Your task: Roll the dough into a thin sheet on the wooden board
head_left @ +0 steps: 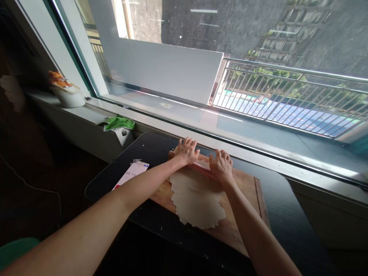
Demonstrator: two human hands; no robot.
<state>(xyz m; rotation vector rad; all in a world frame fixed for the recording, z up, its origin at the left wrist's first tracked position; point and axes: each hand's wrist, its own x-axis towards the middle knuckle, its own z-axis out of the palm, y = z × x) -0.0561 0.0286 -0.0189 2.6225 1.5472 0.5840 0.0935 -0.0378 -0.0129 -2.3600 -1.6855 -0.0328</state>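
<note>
Dark, faintly wood-grained, the desk (284,214) spreads across the foreground with rounded corners and white crumbs scattered over its near side. On it lies a wooden board (247,184), set at a slant, with a raised strip along its right edge. Closest on the board is a broad, thin sheet of pale dough (198,199), its outline ragged, its far part reaching under the hands. Across that far part lies a pinkish-red rolling pin (201,170). Both hands rest on the pin, palms down: the left hand (188,152) towards its left end, the right hand (220,165) farther right, a stretch of pin showing between them. Their fingers are spread and extended forward, laid over the pin rather than curled tightly around it.

Left of the board, partly hidden by the left forearm, a phone (130,175) lies face up, its screen reading 00:19. Beyond the desk's left corner, a green cloth (119,122) drapes over the end of a pale ledge (86,114), and farther along it stands a white container (70,97) with an orange figure (59,79) on top. Past the window are a white panel (169,73), a metal railing (287,78), brightly coloured ground and a grey wall (218,28).
</note>
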